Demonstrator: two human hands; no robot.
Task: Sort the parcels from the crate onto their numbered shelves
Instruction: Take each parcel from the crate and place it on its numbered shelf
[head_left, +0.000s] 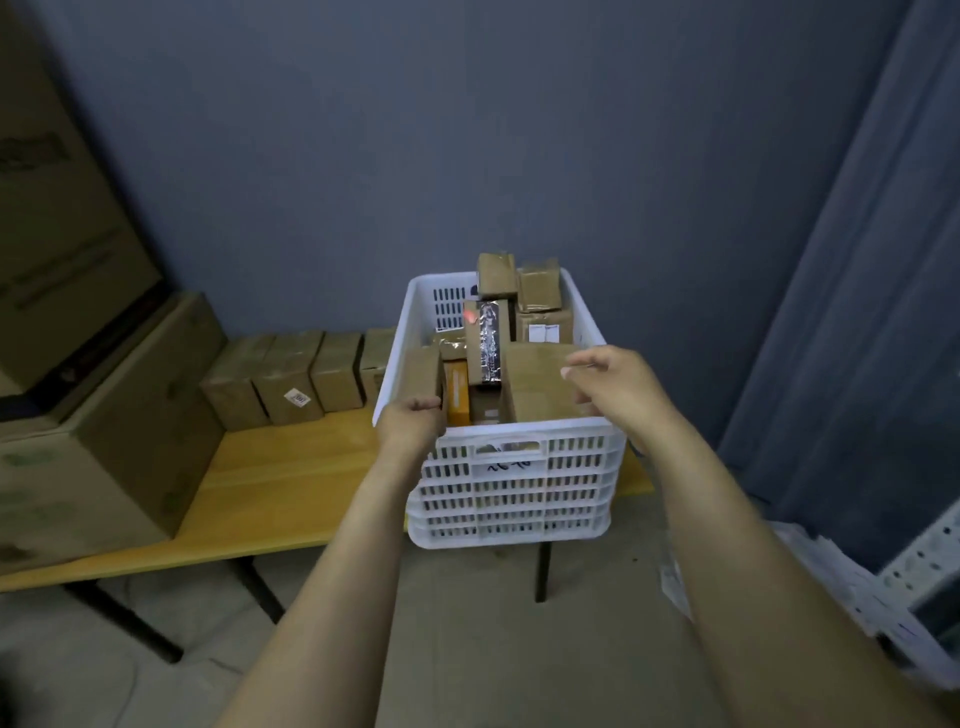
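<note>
Left hand: fingers curled round the lower end of a small brown cardboard parcel, standing in the near-left corner of the white slotted plastic crate. Right hand: fingers half curled at a large flat brown parcel in the crate; grip cannot be confirmed. The crate stands on the yellow wooden table.

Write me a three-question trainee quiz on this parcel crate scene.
1. True or false: the white slotted plastic crate stands on the floor.
2. The row of brown taped cardboard boxes stands: A) on the yellow wooden table, left of the crate; B) inside the crate; C) on the floor.
3. Which hand is at the large flat brown cardboard parcel in the crate's near right corner?
Key: 1 false, it stands on the table. 2 A. 3 the right hand.
</note>
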